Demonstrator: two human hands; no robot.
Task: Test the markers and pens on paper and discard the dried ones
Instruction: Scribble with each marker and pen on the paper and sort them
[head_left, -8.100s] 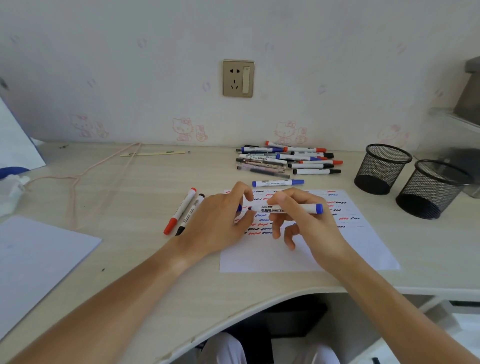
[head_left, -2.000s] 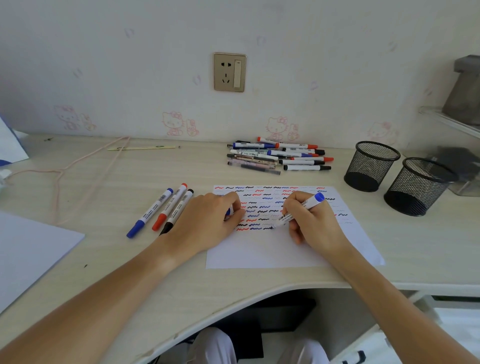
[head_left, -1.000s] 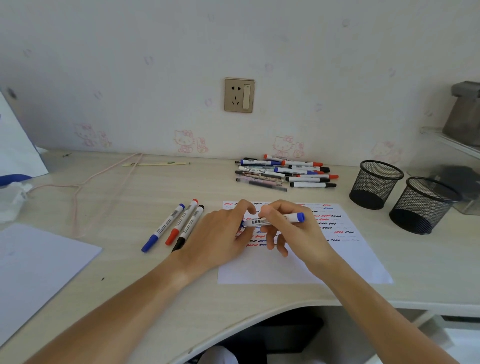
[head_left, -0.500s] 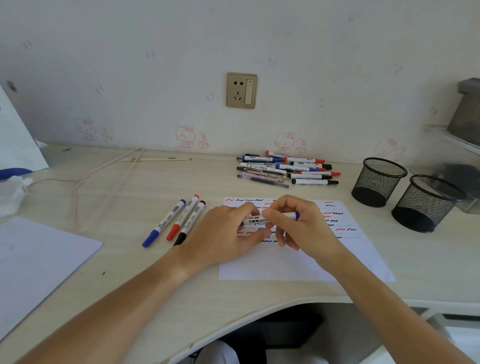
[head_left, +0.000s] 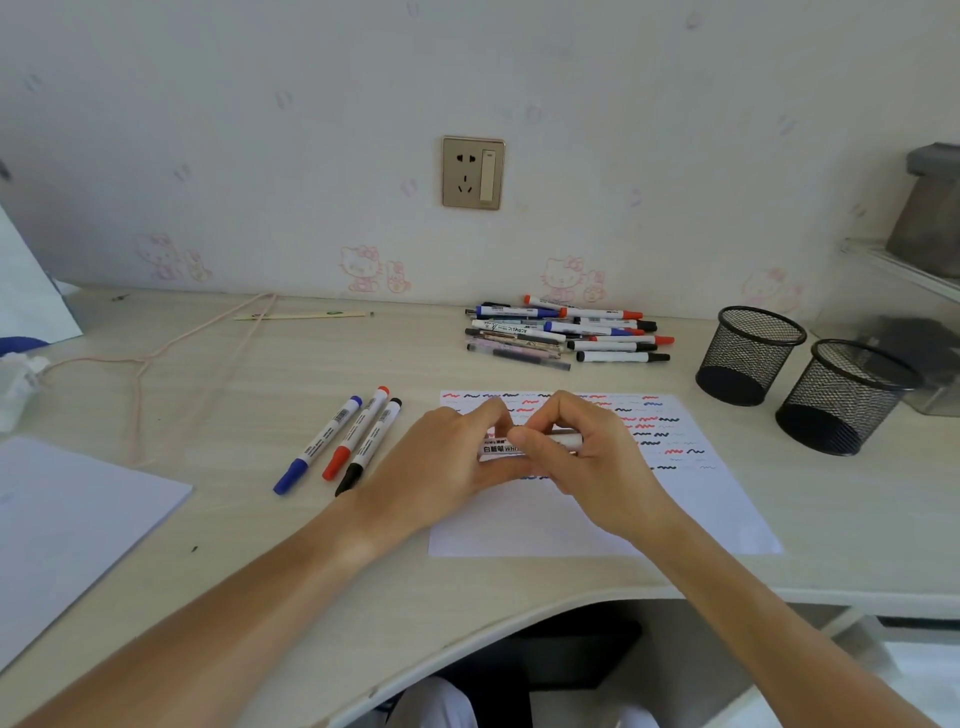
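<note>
Both hands meet over the white test paper, which carries rows of red, blue and black squiggles. A white whiteboard marker lies level between them; my left hand grips its left end and my right hand its right end. Its cap and tip are hidden by the fingers. Three capped markers lie side by side to the left: blue, red and black. A pile of pens and markers rests near the wall.
Two black mesh cups stand at the right. A second white sheet lies at the front left. A pink cord and a thin stick lie at the back left. The desk's curved front edge runs below my wrists.
Two seconds ago my right hand was drawing on the paper with the blue marker. It then lifted the marker level, and my left hand closed onto its tip end with the cap.
</note>
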